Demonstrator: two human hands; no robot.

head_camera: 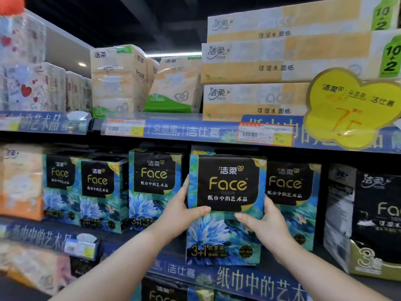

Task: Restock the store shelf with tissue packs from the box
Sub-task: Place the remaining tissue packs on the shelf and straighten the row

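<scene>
Where the hands are: lower centre of the frame; left hand (184, 211) and right hand (262, 222) each grip one side of the tissue pack (225, 185), thumbs across its front.
Tissue pack: centre of the frame, upright, label outward, base at the front rail of the shelf (238, 279); whether it bears weight there I cannot tell.
Neighbours: left matching pack (152, 185) stands apart; right matching pack (290, 185) sits just beside and further back.
Risk, near: the pack stands proud of the row, so letting go early could tip it off the lip.
Risk, deeper: a skewed push could snag the soft wrap on the right matching pack.
Overhead: upper shelf rail (195, 131) is close above; lifting while sliding could catch it.
Box: not in view.
</scene>
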